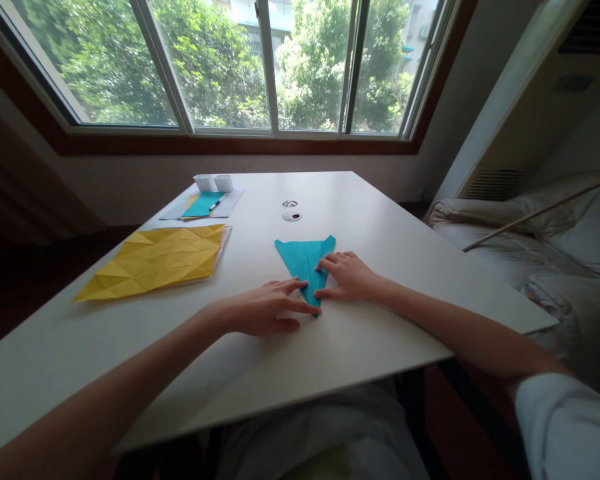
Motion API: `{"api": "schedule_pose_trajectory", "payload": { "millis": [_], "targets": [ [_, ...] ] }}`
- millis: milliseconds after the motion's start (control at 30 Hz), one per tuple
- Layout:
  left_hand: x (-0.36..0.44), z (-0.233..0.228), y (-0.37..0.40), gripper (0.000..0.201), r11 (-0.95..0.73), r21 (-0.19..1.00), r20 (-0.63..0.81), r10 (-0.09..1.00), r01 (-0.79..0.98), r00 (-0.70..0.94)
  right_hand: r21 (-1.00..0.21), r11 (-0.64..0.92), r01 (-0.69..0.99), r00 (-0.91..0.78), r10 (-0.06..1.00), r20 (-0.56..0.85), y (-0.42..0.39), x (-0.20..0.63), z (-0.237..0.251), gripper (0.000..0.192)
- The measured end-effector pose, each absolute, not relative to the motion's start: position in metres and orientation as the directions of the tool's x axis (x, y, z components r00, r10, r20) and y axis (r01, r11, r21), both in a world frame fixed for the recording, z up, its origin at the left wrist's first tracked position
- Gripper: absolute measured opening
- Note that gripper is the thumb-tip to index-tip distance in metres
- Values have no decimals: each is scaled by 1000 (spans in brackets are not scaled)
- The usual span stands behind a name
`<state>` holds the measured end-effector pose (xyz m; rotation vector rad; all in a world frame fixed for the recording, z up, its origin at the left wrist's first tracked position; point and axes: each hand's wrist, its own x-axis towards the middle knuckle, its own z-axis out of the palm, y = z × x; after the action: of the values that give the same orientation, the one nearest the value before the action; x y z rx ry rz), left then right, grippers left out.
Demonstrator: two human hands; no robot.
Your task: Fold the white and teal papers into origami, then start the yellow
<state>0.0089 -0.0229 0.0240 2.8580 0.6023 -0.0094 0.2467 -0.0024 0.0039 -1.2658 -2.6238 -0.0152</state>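
A folded sheet of blue origami paper (303, 253) lies on the white table in front of me, its narrow point toward me and its wide end away. My left hand (265, 307) rests beside the lower left of it, fingers stretched and apart, with fingertips touching the paper near the point. From the other side, my right hand (350, 275) lies on its right edge, fingers spread and pressing down on the paper. Parts of the right edge are hidden under those fingers. Neither hand grips the sheet.
A creased yellow sheet (165, 260) lies at the left over white paper. Behind it are more coloured sheets (203, 202), a pen (217, 203) and two small white containers (214, 183). Two round marks (291, 217) show on the white table (380, 233). A sofa (510, 220) stands at the right.
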Motion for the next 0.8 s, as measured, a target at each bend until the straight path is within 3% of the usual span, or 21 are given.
{"api": "schedule_pose_trajectory", "payload": {
  "millis": [267,800],
  "targets": [
    [9,27,-24,43,-877,247,-59,411,412,910,-46,559,828,-542,818,192,-4,236,3,64],
    [9,30,-25,45,-860,257,-92,432,440,897,-198,351,915,-339,936,94,66,242,-12,76]
  ]
}}
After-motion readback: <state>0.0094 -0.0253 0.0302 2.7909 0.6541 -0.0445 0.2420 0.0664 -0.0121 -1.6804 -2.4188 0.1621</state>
